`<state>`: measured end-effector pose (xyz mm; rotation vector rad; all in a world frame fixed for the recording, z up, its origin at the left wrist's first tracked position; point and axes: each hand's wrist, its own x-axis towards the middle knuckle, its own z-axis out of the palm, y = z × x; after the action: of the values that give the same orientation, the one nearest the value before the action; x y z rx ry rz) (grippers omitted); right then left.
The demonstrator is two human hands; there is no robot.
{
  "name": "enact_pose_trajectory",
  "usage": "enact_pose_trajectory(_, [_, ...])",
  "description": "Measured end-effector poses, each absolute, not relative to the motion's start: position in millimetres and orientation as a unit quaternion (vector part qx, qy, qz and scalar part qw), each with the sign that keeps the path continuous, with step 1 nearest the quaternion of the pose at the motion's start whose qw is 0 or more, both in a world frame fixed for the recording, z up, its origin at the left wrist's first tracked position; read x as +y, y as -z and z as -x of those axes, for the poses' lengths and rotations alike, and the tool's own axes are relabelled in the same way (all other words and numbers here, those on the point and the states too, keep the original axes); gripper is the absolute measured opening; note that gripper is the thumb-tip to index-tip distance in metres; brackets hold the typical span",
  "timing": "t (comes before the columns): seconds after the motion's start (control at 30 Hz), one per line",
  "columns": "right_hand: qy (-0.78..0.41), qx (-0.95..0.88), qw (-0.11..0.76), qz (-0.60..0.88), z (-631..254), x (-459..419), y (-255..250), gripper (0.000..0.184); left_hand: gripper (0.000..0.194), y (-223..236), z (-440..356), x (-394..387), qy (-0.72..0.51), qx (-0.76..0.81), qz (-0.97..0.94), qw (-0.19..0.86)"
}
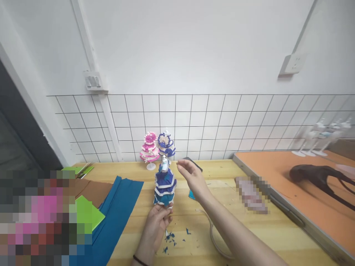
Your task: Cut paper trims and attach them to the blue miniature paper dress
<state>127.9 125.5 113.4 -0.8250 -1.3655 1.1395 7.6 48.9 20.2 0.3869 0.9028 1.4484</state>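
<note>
My left hand is closed around the base of a small dress-form figure, holding it upright above the table. It has a white bust and a tiered skirt in dark blue and teal with white edging. Just right of the bust is my right hand, apart from it, thumb and fingertips drawn together in a pinch. Whatever lies between those fingertips is too small to make out. Behind stand a pink and white dress figure and a blue and white one.
Blue scraps lie on the wooden table. Left are blue crepe paper and green sheets. A dark phone-like object lies behind my right hand. Right, an orange board carries white dress forms and a dark bundle.
</note>
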Motion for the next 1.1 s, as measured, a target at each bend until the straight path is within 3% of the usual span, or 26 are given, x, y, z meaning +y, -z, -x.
enact_pose_trajectory(0.17, [-0.355, -0.739, 0.505, 0.27, -115, 133, -160, 0.02, 0.018, -18, -10, 47, -0.624, 0.395, -0.186, 0.649])
enact_pose_trajectory(0.5, [-0.195, -0.829, 0.458, 0.257, -105, 140, -161, 0.008, 0.018, -14, -12, 50, -0.632, 0.395, -0.177, 0.643])
enact_pose_trajectory(1.1, [-0.141, -0.83, 0.463, 0.277, -107, 145, -160, 0.01, 0.012, -19, -6, 51, -0.667, 0.37, -0.145, 0.63])
